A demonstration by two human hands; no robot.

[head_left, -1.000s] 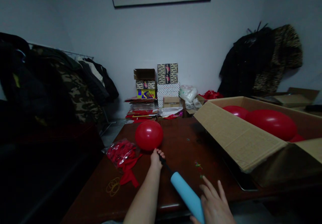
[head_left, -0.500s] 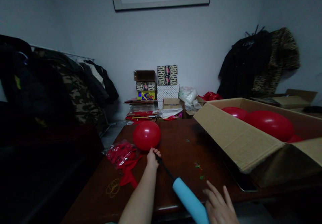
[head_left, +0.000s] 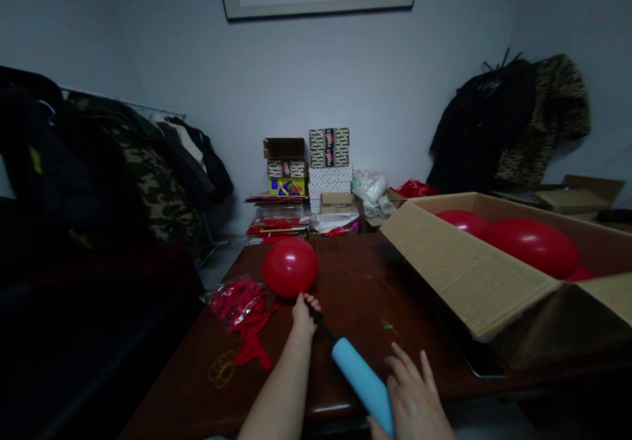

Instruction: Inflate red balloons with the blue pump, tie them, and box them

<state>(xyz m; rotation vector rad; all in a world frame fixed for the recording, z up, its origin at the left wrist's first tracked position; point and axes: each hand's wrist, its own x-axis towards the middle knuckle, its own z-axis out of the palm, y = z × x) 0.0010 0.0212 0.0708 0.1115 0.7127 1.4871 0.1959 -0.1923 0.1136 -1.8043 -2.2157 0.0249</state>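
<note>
A round red balloon sits at the front end of a light blue hand pump, above the brown table. My left hand is closed round the pump's black end and the balloon's neck. At the pump's rear end is my right hand, its palm against the blue body and several fingers spread out to the upper left; the rear end is partly hidden by it. Left of the balloon lies a clear bag of red balloons, with loose flat red balloons beside it.
An open cardboard box holding inflated red balloons stands on the right, over a dark flat device. Yellow rings lie at the table's left. Stacked boxes stand at the back, and coats hang on both sides.
My right hand has moved forward and left with the pump body, and less of the black rod shows between body and left hand. The left hand and balloon have shifted slightly right.
</note>
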